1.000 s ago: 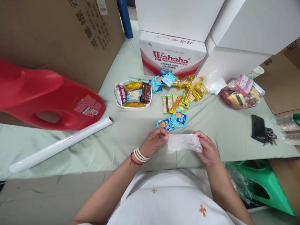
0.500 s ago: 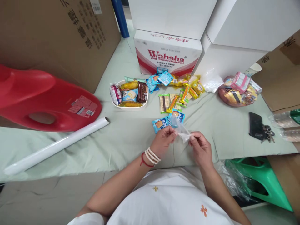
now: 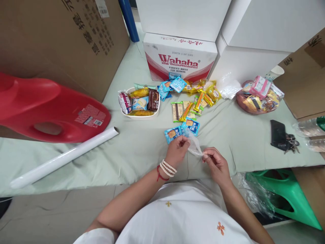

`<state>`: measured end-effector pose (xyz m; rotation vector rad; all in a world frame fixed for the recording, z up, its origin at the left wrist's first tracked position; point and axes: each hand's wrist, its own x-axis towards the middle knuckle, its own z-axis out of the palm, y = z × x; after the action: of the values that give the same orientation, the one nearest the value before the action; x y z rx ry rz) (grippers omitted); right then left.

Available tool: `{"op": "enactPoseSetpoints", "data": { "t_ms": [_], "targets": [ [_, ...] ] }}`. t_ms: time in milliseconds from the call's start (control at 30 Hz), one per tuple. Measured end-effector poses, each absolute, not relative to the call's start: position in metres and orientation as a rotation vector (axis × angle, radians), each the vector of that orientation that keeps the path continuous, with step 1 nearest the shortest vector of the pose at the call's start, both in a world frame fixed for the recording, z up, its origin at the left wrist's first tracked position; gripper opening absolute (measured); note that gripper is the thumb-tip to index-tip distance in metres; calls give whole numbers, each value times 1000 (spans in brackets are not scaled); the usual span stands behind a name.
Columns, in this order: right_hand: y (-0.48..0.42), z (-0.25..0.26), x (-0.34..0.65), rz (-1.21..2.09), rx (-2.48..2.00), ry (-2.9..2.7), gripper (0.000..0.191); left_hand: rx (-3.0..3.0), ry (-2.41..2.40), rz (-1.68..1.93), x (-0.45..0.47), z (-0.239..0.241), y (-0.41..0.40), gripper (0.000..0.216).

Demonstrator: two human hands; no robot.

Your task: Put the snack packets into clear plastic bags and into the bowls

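Both hands pinch a small clear plastic bag (image 3: pixel 195 146) just above the pale green cloth (image 3: pixel 132 149). My left hand (image 3: pixel 177 150), with bead and red-string bracelets on the wrist, grips the bag's left edge. My right hand (image 3: pixel 215 164) pinches its lower right corner. The bag is crumpled between them. Right behind it lie blue snack packets (image 3: pixel 181 130). Farther back are loose yellow and green snack packets (image 3: pixel 195 101) and a white dish (image 3: pixel 139 101) filled with snacks.
A red plastic stool (image 3: pixel 50 105) lies on its side at left, beside a white paper roll (image 3: pixel 63 157). A Wahaha carton (image 3: pixel 179 57) and white boxes stand behind. A pink snack bowl (image 3: pixel 257 98), black wallet with keys (image 3: pixel 280 137) and green stool (image 3: pixel 281 196) are at right.
The bag, held stretched flat between both hands a second ago, is now bunched up, and the hands have come closer together.
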<state>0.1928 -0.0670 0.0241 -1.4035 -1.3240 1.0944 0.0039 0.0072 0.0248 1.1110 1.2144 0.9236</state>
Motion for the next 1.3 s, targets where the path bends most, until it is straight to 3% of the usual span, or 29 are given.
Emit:
{"op": "enactPoseSetpoints", "data": {
  "t_ms": [200,300,367,600,767,833,900,1000,1133,1300],
  "targets": [
    [-46,37,191,991,-1464,-1307,39,1435,1267,979,3,33,-6,21],
    [-29,40,181,931,-1507,-1340,29,1437,1240,1008,0,31,-11,19],
    [-22,37,177,961,-1519,-1197,22,1246,1261,1076,-6,26,-8,22],
    [-33,12,188,1339,-1377,-429,39,513,1305,1178,-35,9,6,45],
    [-47,5,193,1285,-1365,-444,33,1029,1774,1395,-49,12,-8,37],
    [-47,6,194,1273,-1361,-458,32,1465,1798,1425,-53,21,-13,23],
    [-46,9,194,1276,-1355,-472,31,1904,1528,1258,-53,29,-13,8],
    [-44,14,194,1274,-1344,-503,31,2184,1123,893,-42,29,-6,18],
    [-41,17,198,1264,-1334,-570,29,2214,1088,624,-25,11,6,19],
    [-36,18,210,1250,-1304,-637,25,1956,1065,614,-20,3,8,14]
  ]
}}
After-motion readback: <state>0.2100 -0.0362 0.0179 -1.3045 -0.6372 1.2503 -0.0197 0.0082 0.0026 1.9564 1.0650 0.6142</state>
